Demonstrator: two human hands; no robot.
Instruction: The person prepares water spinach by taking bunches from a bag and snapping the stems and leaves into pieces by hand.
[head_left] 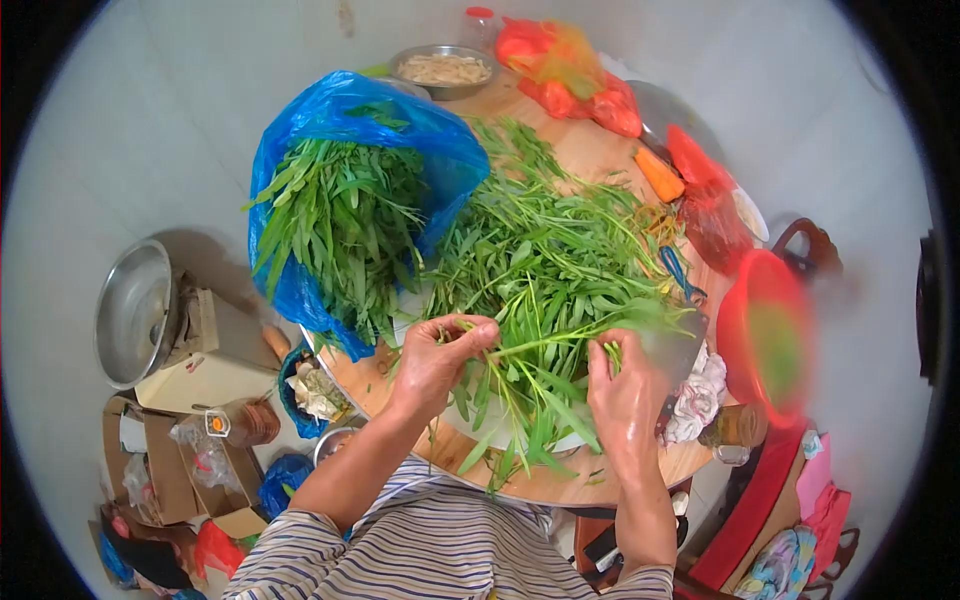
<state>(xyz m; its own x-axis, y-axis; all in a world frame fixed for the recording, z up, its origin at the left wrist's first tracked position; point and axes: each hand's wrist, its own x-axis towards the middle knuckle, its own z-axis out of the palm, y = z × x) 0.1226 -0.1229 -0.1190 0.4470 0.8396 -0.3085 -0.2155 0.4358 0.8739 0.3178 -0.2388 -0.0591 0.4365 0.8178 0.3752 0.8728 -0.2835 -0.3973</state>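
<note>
Both hands are over the near part of a round wooden table, in front of a broad heap of leafy greens [540, 250]. My left hand [440, 362] is closed, thumb and fingers pinching a green stem [520, 347]. To its right, my right hand [618, 378] is closed around green stalks, with leaves spreading past it. More leafy sprigs hang between the two hands. Behind my left hand, an open blue plastic bag [275, 215] lies on its side, full of long-leaved greens [345, 200].
On the table [585, 145] are a bowl of pale pieces [443, 70], red bags [585, 85] and a carrot [658, 174]. A red basin [740, 335] stands right, near a jar [738, 428]. A metal bowl [135, 315] and cardboard boxes [165, 455] are left.
</note>
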